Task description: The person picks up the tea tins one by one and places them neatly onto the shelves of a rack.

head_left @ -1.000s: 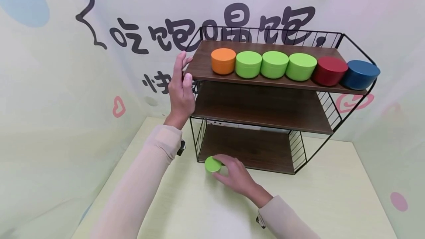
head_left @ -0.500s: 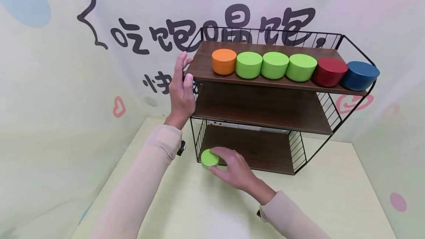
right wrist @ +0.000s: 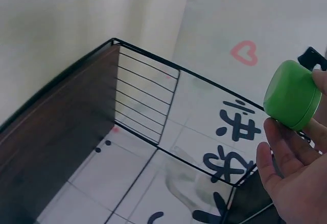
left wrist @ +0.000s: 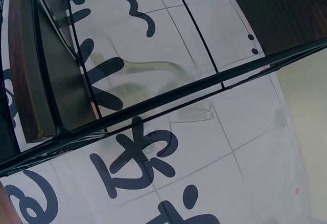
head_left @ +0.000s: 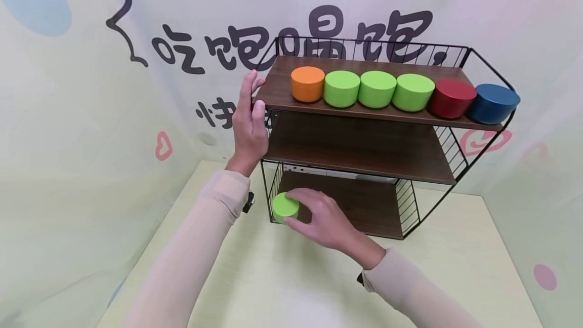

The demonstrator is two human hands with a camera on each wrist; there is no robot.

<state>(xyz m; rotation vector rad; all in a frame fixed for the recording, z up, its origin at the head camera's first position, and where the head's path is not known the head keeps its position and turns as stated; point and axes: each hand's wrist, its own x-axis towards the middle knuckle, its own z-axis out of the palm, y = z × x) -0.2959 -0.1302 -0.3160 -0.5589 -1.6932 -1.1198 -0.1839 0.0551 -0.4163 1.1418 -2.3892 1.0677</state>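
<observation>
My left hand (head_left: 249,130) grips the left end of the top board of a three-tier rack (head_left: 360,143) with dark wood boards and black wire sides. In my right hand (head_left: 325,219) is a green round lidded tin (head_left: 285,207), pinched between thumb and fingers. The tin is upright at the front left corner of the bottom board, overlapping it in the head view. Seen from the right wrist, the green tin (right wrist: 292,95) lies in the fingers, near the wire frame. The left wrist view shows mostly the rack's black frame (left wrist: 168,93), with a sliver of hand at the lower left.
Along the top board's front stand an orange tin (head_left: 307,85), several green tins (head_left: 377,89), a dark red tin (head_left: 453,98) and a blue tin (head_left: 493,104). Below is a pale table (head_left: 282,277). Printed fabric walls (head_left: 114,115) enclose the rack at the back and sides.
My right hand has carried the green tin up and slightly left, from in front of the rack to the bottom board's front left corner. The left hand has stayed in place.
</observation>
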